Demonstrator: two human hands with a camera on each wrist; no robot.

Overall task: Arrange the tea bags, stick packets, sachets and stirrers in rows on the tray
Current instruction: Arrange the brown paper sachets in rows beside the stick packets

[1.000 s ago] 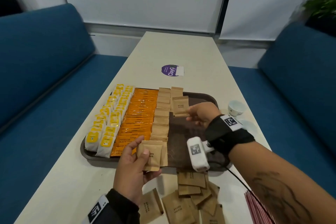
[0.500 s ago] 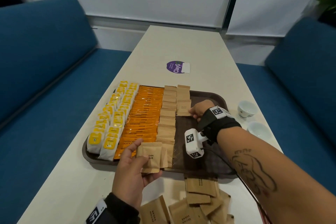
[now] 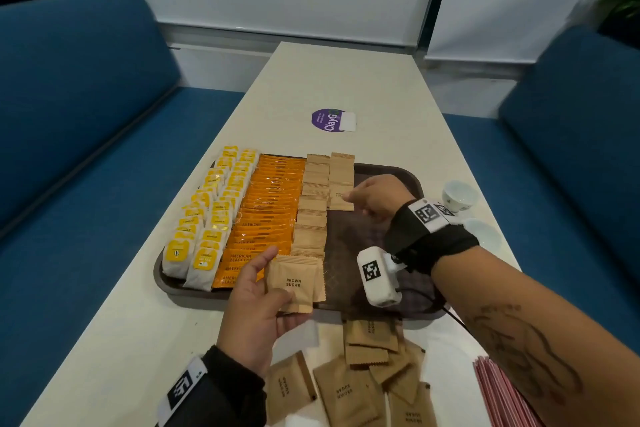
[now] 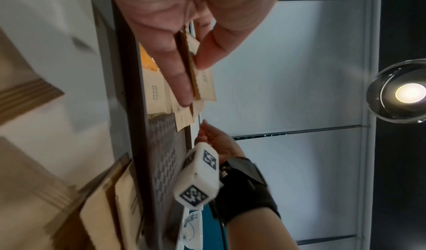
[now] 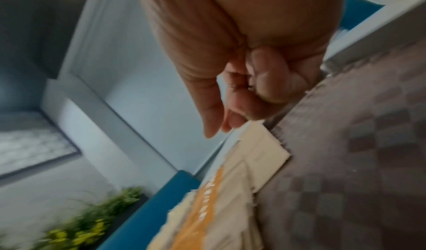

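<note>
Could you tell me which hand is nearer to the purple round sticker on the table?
Right. The right hand is at the tray's far end, just short of the purple sticker; the left hand holds sachets at the tray's near edge.

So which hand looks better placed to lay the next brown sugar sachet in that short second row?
Probably the right hand: it is at the short row's front sachet. The left hand holds the spare brown paper sachets at the brown tray's near edge.

"BROWN SUGAR" is printed on the brown sachet (image 3: 294, 282) held at the tray's near edge. The orange packets (image 3: 242, 258) on the tray read "AMERICAN BLACK". The purple round sticker (image 3: 328, 120) on the far tabletop reads "ClayG".
</note>
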